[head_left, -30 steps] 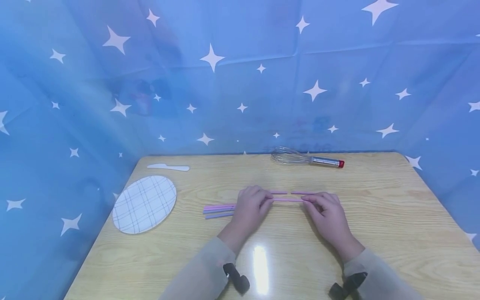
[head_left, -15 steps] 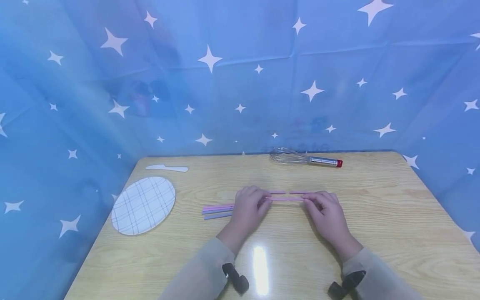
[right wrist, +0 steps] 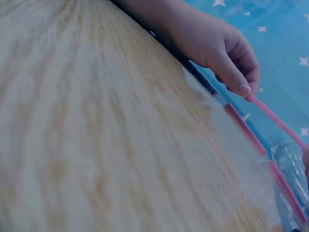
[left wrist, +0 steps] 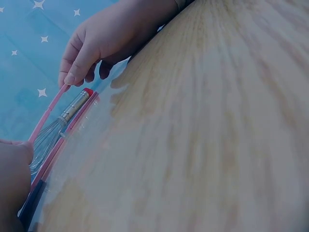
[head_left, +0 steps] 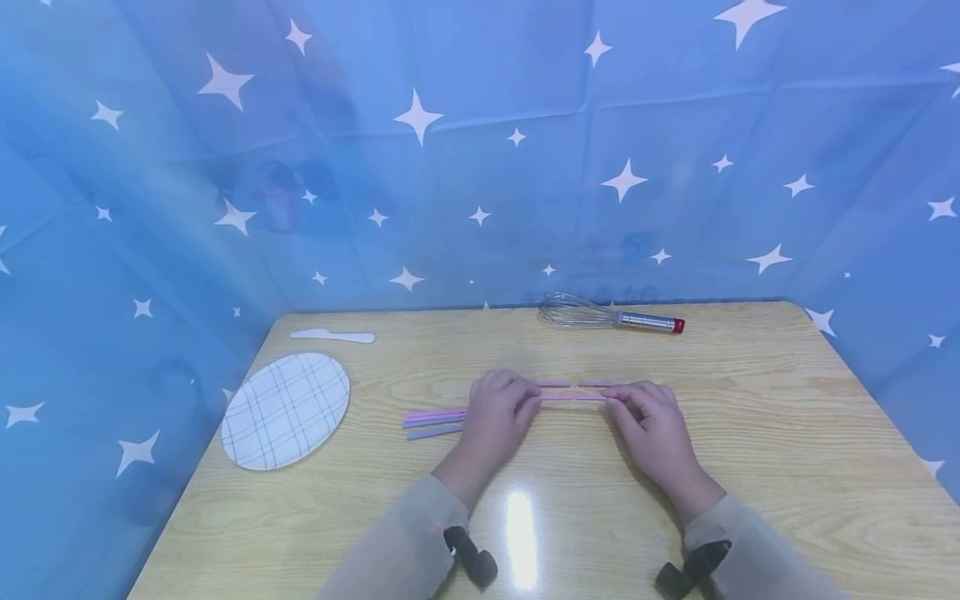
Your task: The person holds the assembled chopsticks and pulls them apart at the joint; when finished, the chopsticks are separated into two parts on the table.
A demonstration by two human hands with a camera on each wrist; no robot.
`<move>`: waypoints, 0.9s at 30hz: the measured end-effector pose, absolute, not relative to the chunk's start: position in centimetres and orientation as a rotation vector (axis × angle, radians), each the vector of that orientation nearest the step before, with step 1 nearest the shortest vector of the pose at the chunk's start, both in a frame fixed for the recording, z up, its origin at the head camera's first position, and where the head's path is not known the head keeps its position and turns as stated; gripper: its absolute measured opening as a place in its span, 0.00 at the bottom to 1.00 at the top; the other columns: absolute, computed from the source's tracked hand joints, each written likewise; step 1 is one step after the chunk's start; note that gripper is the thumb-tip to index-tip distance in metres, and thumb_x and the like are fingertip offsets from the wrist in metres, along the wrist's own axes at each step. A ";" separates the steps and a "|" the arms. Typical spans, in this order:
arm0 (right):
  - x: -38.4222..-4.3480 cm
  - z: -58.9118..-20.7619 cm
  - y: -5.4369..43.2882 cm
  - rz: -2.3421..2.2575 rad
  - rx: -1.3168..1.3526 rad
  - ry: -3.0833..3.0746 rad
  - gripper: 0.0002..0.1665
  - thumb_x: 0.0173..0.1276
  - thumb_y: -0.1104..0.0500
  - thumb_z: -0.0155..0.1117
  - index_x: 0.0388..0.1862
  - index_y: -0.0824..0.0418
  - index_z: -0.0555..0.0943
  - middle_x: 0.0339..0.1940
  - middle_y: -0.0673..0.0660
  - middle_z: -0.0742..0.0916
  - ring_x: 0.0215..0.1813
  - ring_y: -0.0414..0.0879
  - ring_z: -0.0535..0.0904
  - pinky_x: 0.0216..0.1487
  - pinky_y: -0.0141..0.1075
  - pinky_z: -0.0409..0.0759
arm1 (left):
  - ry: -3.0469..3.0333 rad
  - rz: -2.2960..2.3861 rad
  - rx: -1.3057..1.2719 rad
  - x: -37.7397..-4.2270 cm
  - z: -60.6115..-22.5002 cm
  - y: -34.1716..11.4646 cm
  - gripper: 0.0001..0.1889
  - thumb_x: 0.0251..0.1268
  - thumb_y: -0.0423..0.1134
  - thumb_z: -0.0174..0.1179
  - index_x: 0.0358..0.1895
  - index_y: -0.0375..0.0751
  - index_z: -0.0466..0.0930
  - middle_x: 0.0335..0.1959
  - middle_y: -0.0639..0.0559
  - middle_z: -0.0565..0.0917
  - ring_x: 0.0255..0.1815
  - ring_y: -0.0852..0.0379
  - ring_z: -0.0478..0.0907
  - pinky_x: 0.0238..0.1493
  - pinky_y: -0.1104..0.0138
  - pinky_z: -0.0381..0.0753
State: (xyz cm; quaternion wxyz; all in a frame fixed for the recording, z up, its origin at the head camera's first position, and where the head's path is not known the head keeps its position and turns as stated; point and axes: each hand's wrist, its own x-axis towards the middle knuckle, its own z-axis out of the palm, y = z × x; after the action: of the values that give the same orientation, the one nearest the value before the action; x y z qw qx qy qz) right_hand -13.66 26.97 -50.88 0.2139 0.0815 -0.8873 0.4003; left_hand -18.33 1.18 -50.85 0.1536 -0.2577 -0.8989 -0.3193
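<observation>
In the head view my left hand (head_left: 498,414) pinches the left end of a thin pink stick (head_left: 558,397). Thumb and fingertips of my right hand (head_left: 654,429) pinch its other end. The pink stick spans level between the hands, with a slight step near its middle; both wrist views show it above the table. Just behind it, two pink sticks (head_left: 553,384) lie end to end with a small gap, partly hidden by the hands. Left of my left hand several pink and grey-blue sticks (head_left: 435,421) lie side by side, their right ends hidden beneath it.
A whisk (head_left: 611,317) with a red-tipped handle lies at the table's back edge. Toward the back left is a white knife (head_left: 333,336), and in front of it an oval checked plate (head_left: 287,410). A blue star-patterned curtain (head_left: 480,167) hangs behind the wooden table (head_left: 585,525).
Both hands keep their grip on the pink stick and stay almost in place. The head view has shifted slightly. The step near the stick's middle shows more clearly now.
</observation>
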 end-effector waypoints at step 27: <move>-13.5 -50.5 27.0 1.131 0.184 -2.542 0.06 0.78 0.63 0.68 0.49 0.58 0.89 0.44 0.51 0.87 0.46 0.46 0.68 0.43 0.36 0.66 | -2.667 -0.921 -0.717 -18.2 -50.5 1.4 0.06 0.79 0.46 0.64 0.49 0.54 0.89 0.47 0.63 0.82 0.55 0.59 0.76 0.67 0.57 0.70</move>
State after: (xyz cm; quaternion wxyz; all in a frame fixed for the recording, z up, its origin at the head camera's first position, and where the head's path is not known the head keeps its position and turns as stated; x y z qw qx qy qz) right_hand -13.54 26.98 -50.45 0.1754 0.0651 -0.8975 0.3994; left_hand -18.24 1.41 -50.49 0.1149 -0.2445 -0.9101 -0.3141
